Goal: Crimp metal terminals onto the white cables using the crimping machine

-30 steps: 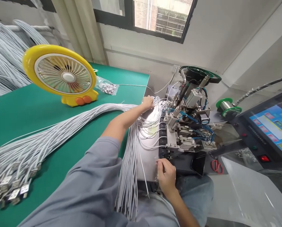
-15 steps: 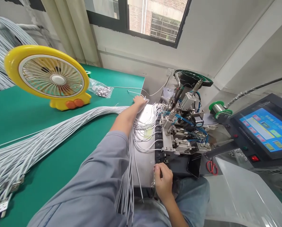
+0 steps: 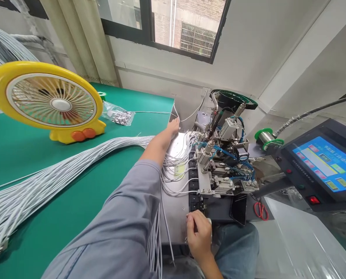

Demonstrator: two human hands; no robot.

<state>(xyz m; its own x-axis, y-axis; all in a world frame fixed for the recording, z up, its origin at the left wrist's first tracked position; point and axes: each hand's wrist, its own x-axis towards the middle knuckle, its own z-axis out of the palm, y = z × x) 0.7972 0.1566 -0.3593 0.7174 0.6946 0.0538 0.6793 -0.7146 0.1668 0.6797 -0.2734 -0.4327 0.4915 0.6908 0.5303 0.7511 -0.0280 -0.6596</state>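
My left hand [image 3: 174,127] reaches to the far end of the metal plate [image 3: 173,217]. Its fingers are closed at a white cable [image 3: 176,111], though the fingertips are partly hidden. My right hand [image 3: 200,234] is curled at the near end of the machine's black track [image 3: 193,199]; anything inside it is hidden. Several white cables [image 3: 173,190] curve over the plate, their ends lying in the track of the machine [image 3: 219,166]. A thick bundle of white cables [image 3: 74,166] passes under my left forearm, and loose ends hang off the near side.
On the green table [image 3: 59,217] stand a yellow fan [image 3: 61,104] and a plastic bag of small metal parts [image 3: 121,117]. To the right are a control screen [image 3: 326,162], a wire spool [image 3: 266,138], red scissors [image 3: 260,211] and a dark phone-like slab [image 3: 238,209].
My left hand has moved slightly right and farther out, and the cable by it has shifted. My right hand stays curled near the track. The whole view has shifted a little.
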